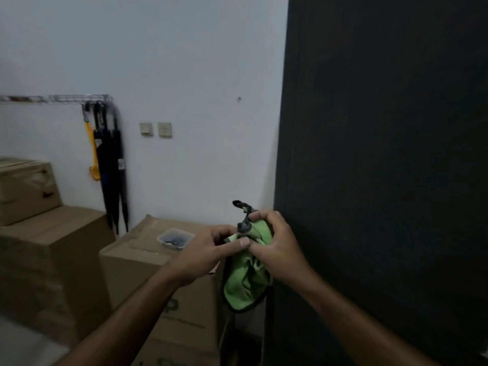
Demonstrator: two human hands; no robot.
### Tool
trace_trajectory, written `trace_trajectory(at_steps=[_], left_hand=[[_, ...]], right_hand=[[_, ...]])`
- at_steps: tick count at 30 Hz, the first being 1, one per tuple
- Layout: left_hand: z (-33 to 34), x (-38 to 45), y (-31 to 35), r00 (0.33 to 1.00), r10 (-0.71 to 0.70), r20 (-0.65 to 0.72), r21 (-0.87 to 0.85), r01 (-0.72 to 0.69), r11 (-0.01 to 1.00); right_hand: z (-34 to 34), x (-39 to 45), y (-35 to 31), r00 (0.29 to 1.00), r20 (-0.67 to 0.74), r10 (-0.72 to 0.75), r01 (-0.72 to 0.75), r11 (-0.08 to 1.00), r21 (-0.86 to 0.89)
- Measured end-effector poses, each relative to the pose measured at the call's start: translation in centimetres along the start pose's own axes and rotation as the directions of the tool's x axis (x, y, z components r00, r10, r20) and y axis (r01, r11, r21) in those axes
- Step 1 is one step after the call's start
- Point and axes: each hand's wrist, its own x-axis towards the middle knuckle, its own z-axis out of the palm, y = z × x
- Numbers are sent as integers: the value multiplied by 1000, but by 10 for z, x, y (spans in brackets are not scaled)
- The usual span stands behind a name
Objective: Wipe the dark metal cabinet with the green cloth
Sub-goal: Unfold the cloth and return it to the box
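Observation:
The dark metal cabinet (383,154) fills the right half of the view, its left edge running top to bottom. Just left of that edge, both my hands hold the green cloth (247,286), which hangs crumpled below them with a dark hem. My left hand (208,249) pinches the cloth's upper part between thumb and fingers. My right hand (277,244) grips the bunched top of the cloth. A small black clip or hook (244,213) sticks up from the cloth between my hands. Neither hand touches the cabinet.
Cardboard boxes (163,273) stand stacked at the left and centre, one carrying a clear plastic tub (175,238). Folded dark umbrellas (112,165) and a yellow tool hang from a wall rail. Two wall switches (155,129) sit on the white wall.

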Motion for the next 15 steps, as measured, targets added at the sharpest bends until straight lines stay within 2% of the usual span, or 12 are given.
trace_trajectory(at_steps=[3,6,8,10,13,15], left_hand=[[-26,-6,-9,998,-19,-68,15,20,1000],[-53,-10,-23,957,-83,-280,0,86,996],[-75,-15,-33,896,-117,-429,-14,123,992],[-99,-19,-42,847,-104,-521,18,133,991],[-129,-23,-57,822,-99,-560,38,145,989],[-147,-21,-70,834,-95,-543,118,188,975]], right_hand=[[16,12,14,972,176,154,-187,963,195],[38,17,30,954,247,171,-231,943,238],[55,23,39,967,186,175,-206,965,164],[67,33,49,977,97,192,-204,969,138],[82,49,66,953,68,295,-303,937,177],[96,57,79,942,49,331,-335,935,117]])
